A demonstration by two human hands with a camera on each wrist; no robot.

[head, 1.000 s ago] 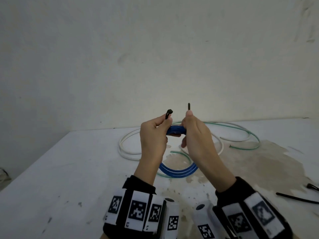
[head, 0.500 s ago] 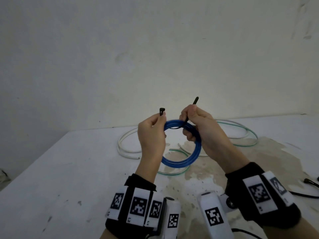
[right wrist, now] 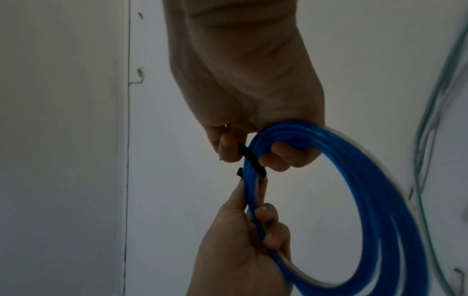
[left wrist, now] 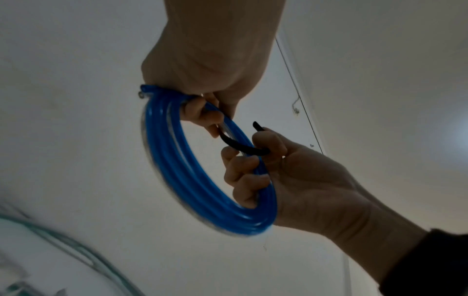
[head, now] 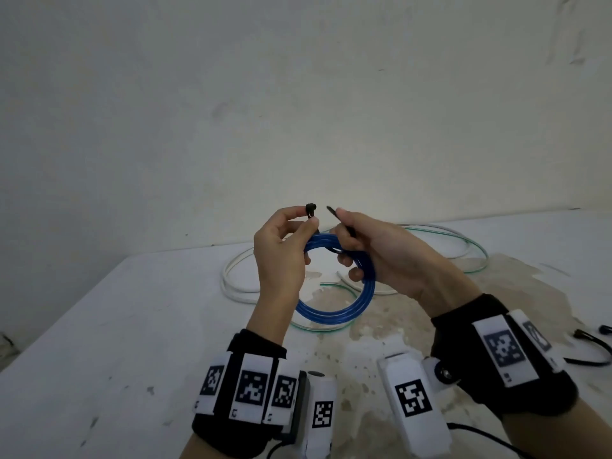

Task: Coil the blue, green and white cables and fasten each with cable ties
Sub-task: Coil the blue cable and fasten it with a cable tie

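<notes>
Both hands hold the coiled blue cable (head: 334, 314) up above the table. A black cable tie (head: 310, 208) is looped under the top of the coil. My left hand (head: 309, 220) pinches the tie's head end, with its lower fingers curled round the coil (right wrist: 380, 180). My right hand (head: 341, 217) pinches the tie's tail, whose tip points at the head a short gap away. In the left wrist view the cable tie (left wrist: 240, 147) crosses the blue cable (left wrist: 177, 180). The white cable (head: 228, 279) and the green cable (head: 477, 256) lie loose on the table behind.
The white table (head: 99, 326) has a brown stained patch in the middle and right. Spare black cable ties (head: 592, 339) lie at the right edge. A plain wall stands close behind the table's far edge.
The coil has swung round to face me more. The tie's tail has tipped over from upright toward the head end, and the two ends are now close together.
</notes>
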